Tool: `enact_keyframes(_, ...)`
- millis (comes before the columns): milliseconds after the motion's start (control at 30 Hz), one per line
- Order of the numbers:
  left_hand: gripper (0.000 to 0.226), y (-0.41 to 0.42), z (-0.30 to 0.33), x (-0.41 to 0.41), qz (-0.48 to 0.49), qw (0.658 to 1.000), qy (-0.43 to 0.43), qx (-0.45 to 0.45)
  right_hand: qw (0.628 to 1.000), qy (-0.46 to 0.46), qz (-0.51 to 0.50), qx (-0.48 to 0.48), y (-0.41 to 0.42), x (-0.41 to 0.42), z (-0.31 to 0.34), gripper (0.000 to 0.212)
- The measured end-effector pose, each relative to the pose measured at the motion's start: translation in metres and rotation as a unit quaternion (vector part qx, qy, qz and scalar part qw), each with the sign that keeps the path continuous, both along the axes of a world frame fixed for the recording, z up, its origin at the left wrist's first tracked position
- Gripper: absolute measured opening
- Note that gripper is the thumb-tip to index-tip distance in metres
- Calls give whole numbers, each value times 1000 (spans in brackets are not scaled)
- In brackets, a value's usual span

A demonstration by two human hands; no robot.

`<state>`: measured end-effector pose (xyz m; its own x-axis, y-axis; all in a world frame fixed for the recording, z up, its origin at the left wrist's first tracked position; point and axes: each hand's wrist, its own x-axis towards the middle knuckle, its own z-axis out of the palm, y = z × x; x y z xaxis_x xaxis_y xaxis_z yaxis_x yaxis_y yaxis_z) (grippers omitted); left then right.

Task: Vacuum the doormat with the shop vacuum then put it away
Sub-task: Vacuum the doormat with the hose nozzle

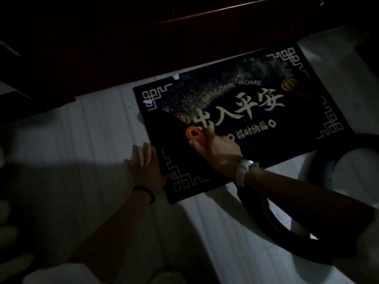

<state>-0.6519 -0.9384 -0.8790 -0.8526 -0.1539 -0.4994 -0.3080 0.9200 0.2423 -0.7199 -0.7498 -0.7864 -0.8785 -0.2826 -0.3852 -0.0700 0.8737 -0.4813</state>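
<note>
A black doormat [283, 128] with gold lettering and corner patterns lies on the pale floor, dusted with light specks across its upper middle. My right hand [217, 149] grips the orange handle [195, 136] of the vacuum nozzle, which rests on the mat's left part; the dark nozzle tip is hard to make out. A black hose [272, 222] runs from under my right wrist and curves off to the lower right. My left hand [146, 167] lies flat, fingers spread, pressing on the mat's near left edge.
A dark red wooden door or threshold [143, 48] borders the mat's far edge. Two small white scraps [175, 76] lie at the mat's upper left. A ribbed hose section [328, 173] loops at the right. Pale floor [82, 140] stretches to the left.
</note>
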Motion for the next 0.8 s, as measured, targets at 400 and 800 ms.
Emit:
enact_keyframes(400,123,0,-2,-3,20,1000,-12,11,995,34,88,42,27,39,2,75)
enact_keyframes(800,107,1,7,-12,-13,999,-34,-19,991,120,36,53,-44,-33,-3,49)
